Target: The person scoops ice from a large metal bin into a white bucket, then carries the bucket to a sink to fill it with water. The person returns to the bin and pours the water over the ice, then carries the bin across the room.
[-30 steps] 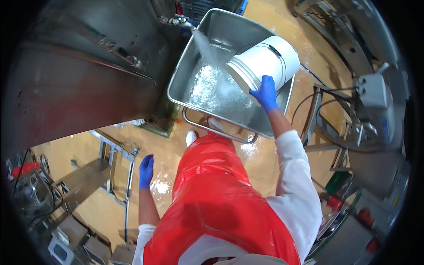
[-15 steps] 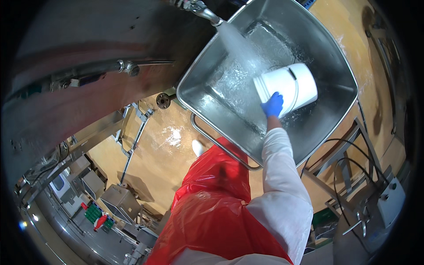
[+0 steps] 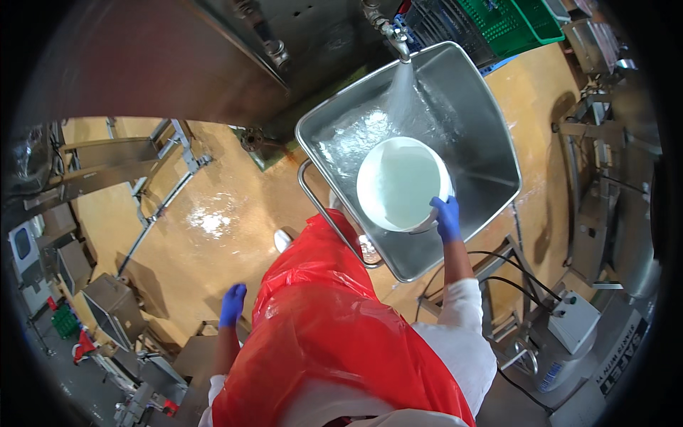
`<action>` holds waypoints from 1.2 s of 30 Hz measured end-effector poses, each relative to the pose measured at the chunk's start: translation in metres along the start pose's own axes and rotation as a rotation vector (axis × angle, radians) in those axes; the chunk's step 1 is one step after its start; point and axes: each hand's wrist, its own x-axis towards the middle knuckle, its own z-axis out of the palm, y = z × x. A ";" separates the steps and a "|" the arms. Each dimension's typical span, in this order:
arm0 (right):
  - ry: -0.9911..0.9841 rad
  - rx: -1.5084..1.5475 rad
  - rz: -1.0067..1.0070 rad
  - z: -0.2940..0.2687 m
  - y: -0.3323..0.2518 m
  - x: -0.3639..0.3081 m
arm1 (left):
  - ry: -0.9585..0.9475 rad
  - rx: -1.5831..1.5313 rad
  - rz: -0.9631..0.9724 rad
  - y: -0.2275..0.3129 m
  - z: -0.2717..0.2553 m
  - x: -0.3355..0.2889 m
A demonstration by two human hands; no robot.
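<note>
My right hand (image 3: pixel 447 218), in a blue glove, is closed on the near right rim of a white bucket (image 3: pixel 370 203). The bucket's mouth faces up, and pale, clear-looking water shows inside. It is in or just over a deep steel tub (image 3: pixel 491 142); whether its base rests on the bottom is hidden. From a metal tap (image 3: pixel 398 46) at the tub's far edge, water sprays down behind the bucket. My left hand (image 3: pixel 233 304), also blue-gloved, hangs low beside my red apron (image 3: pixel 313 320), fingers loosely extended, holding nothing.
A bar handle (image 3: pixel 320 206) runs along the tub's near left side. Green and dark crates (image 3: pixel 509 25) stand beyond the tub. To the right are a metal frame, black cables and a grey control box (image 3: pixel 573 322). The tan floor (image 3: pixel 213 213) looks wet.
The bucket has gone from lying tilted on its side to mouth up, nearer me, with water in it. My left hand has come into view. The view has shifted.
</note>
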 end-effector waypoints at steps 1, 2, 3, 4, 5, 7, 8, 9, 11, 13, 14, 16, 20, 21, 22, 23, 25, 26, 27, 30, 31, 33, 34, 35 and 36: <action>-0.016 0.068 0.007 0.002 -0.042 -0.045 | 0.008 -0.080 0.085 0.013 0.015 0.006; -0.013 0.139 0.010 -0.003 -0.074 -0.086 | -0.045 -0.186 0.232 0.035 0.026 0.015; 0.045 0.133 0.027 -0.013 -0.082 -0.116 | -0.106 -0.182 0.321 0.082 0.034 0.023; 0.029 0.176 -0.021 -0.020 -0.092 -0.145 | -0.174 -0.305 0.345 0.104 0.049 0.033; 0.016 0.219 -0.075 -0.026 -0.099 -0.175 | -0.274 -0.304 0.398 0.144 0.057 0.036; -0.030 0.298 -0.197 -0.019 -0.128 -0.234 | -0.500 -0.405 0.491 0.201 0.081 0.040; -0.054 0.301 -0.246 -0.012 -0.143 -0.261 | -0.593 -0.408 0.522 0.240 0.079 0.028; -0.088 0.302 -0.293 -0.003 -0.157 -0.286 | -0.678 -0.411 0.551 0.270 0.078 0.014; -0.189 0.285 -0.391 0.019 -0.183 -0.336 | -0.916 -0.778 0.338 0.291 0.085 0.000; -0.213 0.293 -0.456 0.047 -0.196 -0.378 | -0.881 -0.867 0.509 0.300 0.049 -0.031; -0.232 0.294 -0.487 0.062 -0.198 -0.395 | -0.854 -0.914 0.593 0.295 0.025 -0.045; -0.225 0.327 -0.452 0.081 -0.191 -0.418 | -0.770 -0.924 0.753 0.254 -0.029 -0.059; -0.439 0.375 -0.368 0.146 -0.177 -0.453 | -0.611 -0.973 0.896 0.163 -0.131 -0.084; -0.461 0.344 -0.312 0.179 -0.179 -0.471 | -0.519 -0.982 0.874 0.136 -0.155 -0.094; -0.471 0.264 -0.364 0.213 -0.179 -0.483 | -0.343 -0.959 0.865 0.108 -0.169 -0.094; -0.529 0.257 -0.325 0.247 -0.174 -0.502 | -0.264 -0.949 0.823 0.077 -0.191 -0.096; -0.684 0.222 -0.281 0.316 -0.170 -0.530 | -0.090 -0.953 0.752 0.021 -0.228 -0.098; -0.780 0.218 -0.235 0.351 -0.166 -0.536 | 0.023 -0.960 0.709 -0.010 -0.249 -0.102; -0.832 0.162 -0.240 0.388 -0.160 -0.541 | 0.128 -0.960 0.668 -0.039 -0.268 -0.104; -0.960 0.049 -0.130 0.510 -0.147 -0.559 | 0.333 -1.155 0.577 -0.122 -0.318 -0.115; -1.057 0.040 -0.079 0.554 -0.145 -0.571 | 0.392 -1.233 0.547 -0.145 -0.334 -0.119; -1.212 0.013 -0.025 0.638 -0.131 -0.586 | 0.500 -1.357 0.492 -0.192 -0.361 -0.123; -1.273 0.002 -0.027 0.683 -0.123 -0.589 | 0.550 -1.398 0.473 -0.213 -0.374 -0.118; -1.367 -0.057 -0.015 0.729 -0.122 -0.605 | 0.603 -1.441 0.421 -0.233 -0.386 -0.114; -1.458 -0.127 -0.002 0.774 -0.119 -0.625 | 0.656 -1.489 0.361 -0.251 -0.394 -0.110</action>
